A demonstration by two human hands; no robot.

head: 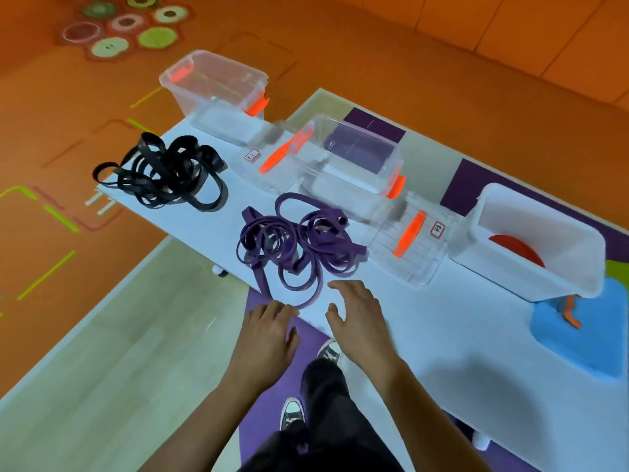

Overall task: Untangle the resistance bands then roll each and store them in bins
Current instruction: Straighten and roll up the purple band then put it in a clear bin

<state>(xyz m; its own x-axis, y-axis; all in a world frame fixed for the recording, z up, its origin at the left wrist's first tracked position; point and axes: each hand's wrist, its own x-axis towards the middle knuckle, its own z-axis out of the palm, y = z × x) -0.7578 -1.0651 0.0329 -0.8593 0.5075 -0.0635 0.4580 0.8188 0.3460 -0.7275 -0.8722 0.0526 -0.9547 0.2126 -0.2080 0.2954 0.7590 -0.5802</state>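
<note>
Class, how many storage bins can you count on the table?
3: a clear bin at the far left end, a second clear bin in the middle, and a white bin on the right. None looks hidden.

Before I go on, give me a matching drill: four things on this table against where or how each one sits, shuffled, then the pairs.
1 black bands
2 purple bands
3 white bin
4 blue lid

A just ahead of the left hand and right hand
B holds something red
C at the left end of the table
D lying flat, nearer the person than the white bin

Pairs: 1-C, 2-A, 3-B, 4-D
</note>
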